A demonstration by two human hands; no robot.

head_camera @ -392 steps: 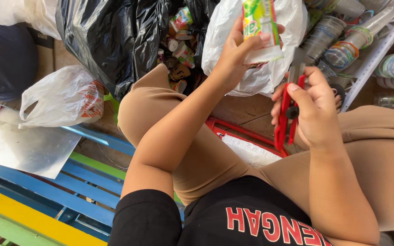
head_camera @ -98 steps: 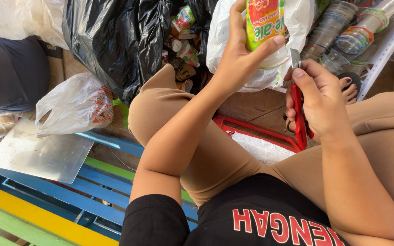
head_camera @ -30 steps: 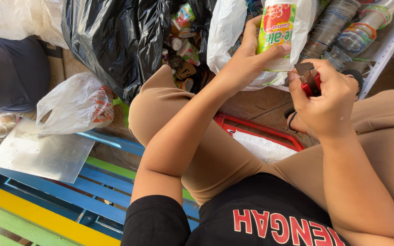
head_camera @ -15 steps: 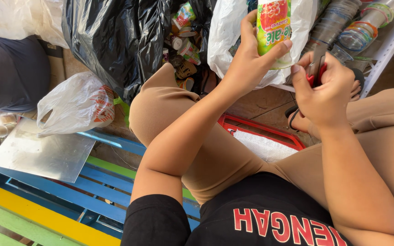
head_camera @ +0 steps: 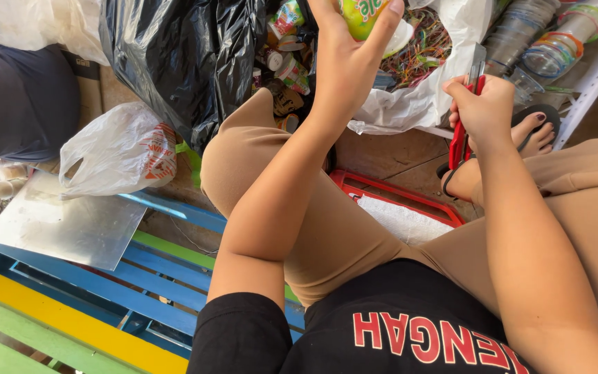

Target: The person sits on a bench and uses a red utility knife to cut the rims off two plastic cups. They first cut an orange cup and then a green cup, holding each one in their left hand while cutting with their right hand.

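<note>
Two hands work near the top edge of the frame. Much of the green-and-yellow plastic bottle (head_camera: 367, 12) is cut off there, so only its lower part shows and its cap end cannot be seen. What shows runs roughly up and down the frame, with the hidden end pointing past the top edge. The left hand (head_camera: 344, 59), top centre, is wrapped around the bottle, with its thumb and one long finger clamped on either side of it.

The right hand (head_camera: 482, 111), upper right, is closed in a fist around a red-handled cutter (head_camera: 466, 114). Its grey blade end pokes out above the knuckles, and the red handle hangs below the palm, so its long axis is close to vertical, tilted slightly. The fingers hide the middle of the tool, and whether the blade is out is hard to make out. Cutter and bottle are apart, not touching.

Behind the hands, an open white plastic bag (head_camera: 417, 104) holds a tangle of coloured strips, too fine to tell apart. A black rubbish bag (head_camera: 181, 62) at upper left spills labelled bottles. Crushed clear bottles (head_camera: 534, 41) lie at upper right, partly out of frame. A red tray (head_camera: 410, 197) peeks out between the tan-trousered knees, mostly covered by them. A sandalled foot (head_camera: 534, 135) shows behind the right wrist.
</note>
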